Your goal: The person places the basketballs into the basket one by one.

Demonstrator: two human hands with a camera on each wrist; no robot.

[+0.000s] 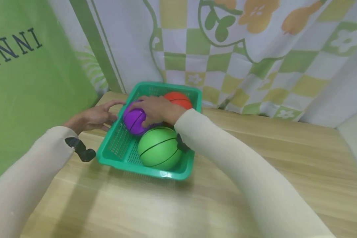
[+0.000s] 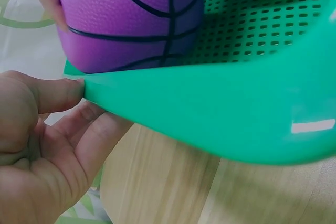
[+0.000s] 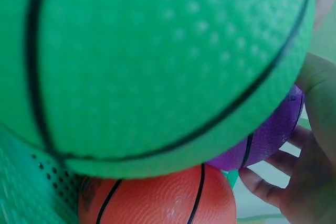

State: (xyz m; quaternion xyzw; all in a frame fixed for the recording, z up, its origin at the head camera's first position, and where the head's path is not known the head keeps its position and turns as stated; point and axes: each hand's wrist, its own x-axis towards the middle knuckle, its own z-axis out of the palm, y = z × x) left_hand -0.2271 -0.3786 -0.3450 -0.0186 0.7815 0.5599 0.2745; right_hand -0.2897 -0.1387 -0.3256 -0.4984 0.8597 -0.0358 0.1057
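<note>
A small purple basketball (image 1: 134,121) sits in the far left part of a green plastic basket (image 1: 119,161). My right hand (image 1: 156,109) reaches over the basket and grips this ball, fingers and thumb curved round it. At the basket's left rim is my left hand (image 1: 96,116); the left wrist view has its thumb against the rim edge and its other fingers beneath, pinching it. A larger green basketball (image 1: 160,148) lies in the near right part, under my right wrist. Behind my right hand an orange basketball (image 1: 179,99) is partly hidden.
The basket stands on a wooden table (image 1: 256,158), near its back edge. A patterned curtain (image 1: 208,59) hangs behind. Close on the left is a large green fabric surface (image 1: 38,89) with dark letters. Each wrist carries a small black device.
</note>
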